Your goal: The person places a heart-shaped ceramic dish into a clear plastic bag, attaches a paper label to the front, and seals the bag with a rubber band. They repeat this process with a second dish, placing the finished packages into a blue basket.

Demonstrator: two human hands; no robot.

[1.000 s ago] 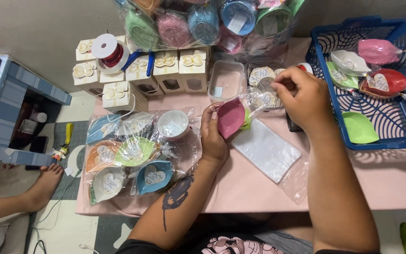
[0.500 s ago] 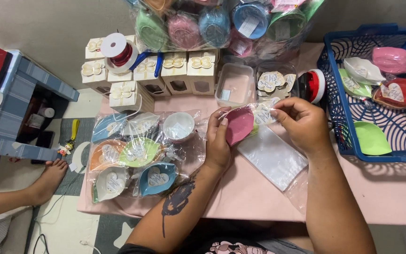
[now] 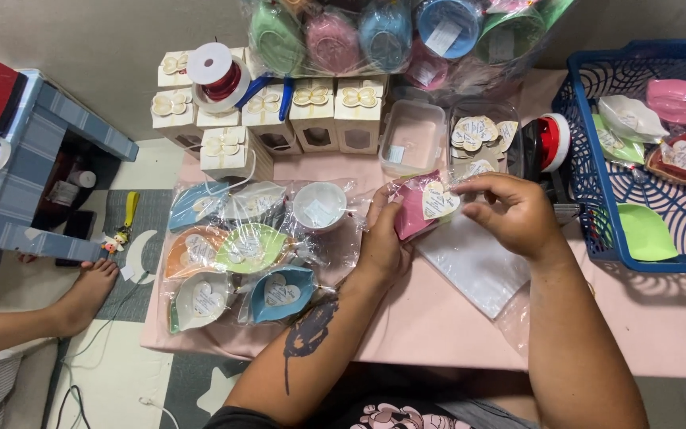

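At the far left a blue-grey stool stands on the floor, and another person's bare foot rests on the floor mat beside the table, which is covered in pale pink. On the left part of the table lies a cluster of leaf-shaped dishes wrapped in clear film, in blue, orange, green and white, each with a heart-shaped tag. Behind them stand small cream gift boxes with butterfly cut-outs, and a spool of red ribbon sits on top of them. A small white bowl lies just right of the wrapped dishes.

The left hand is curled around a pink dish, holding it from the left side just above the table, near its middle. The right hand comes in from the right, its thumb and forefinger pinched on a heart-shaped paper tag that lies against the pink dish. Under the right hand a stack of clear plastic bags lies flat on the table.

Behind the hands sit a clear plastic container and a clear tub of heart tags, with a second red ribbon spool beside it. At the right, a blue basket holds unwrapped dishes in pink, white, red and green.
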